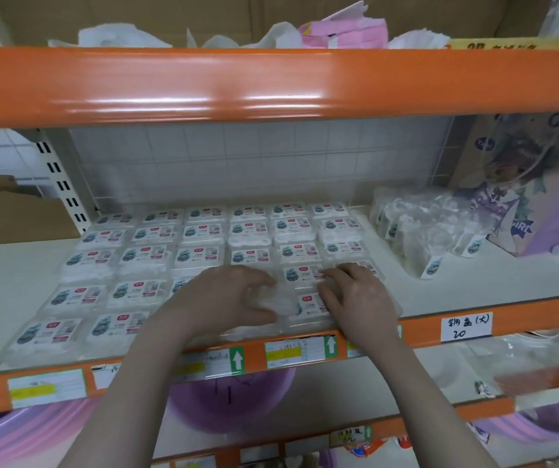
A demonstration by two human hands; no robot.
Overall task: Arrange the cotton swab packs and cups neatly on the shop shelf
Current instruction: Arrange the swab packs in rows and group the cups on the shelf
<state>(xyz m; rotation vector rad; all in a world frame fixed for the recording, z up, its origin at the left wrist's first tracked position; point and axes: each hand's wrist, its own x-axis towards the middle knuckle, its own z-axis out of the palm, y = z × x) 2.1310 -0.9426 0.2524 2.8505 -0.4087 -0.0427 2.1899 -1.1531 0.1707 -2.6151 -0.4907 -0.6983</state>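
Several clear cotton swab packs (143, 261) with white labels lie in rows on the white shop shelf (8, 282). My left hand (224, 298) rests on packs in the front rows, fingers curled around a clear pack (281, 304) near the shelf's front edge. My right hand (352, 295) lies flat on the packs just right of it, fingers spread and pointing left. A cluster of clear plastic cups (423, 231) in wrapped stacks lies on its side to the right of the packs.
An orange upper shelf beam (271, 82) hangs overhead. A purple printed bag (524, 197) stands at the far right behind the cups. Orange price rail (467, 327) with labels runs along the front edge. Purple basins (231, 396) sit on the shelf below.
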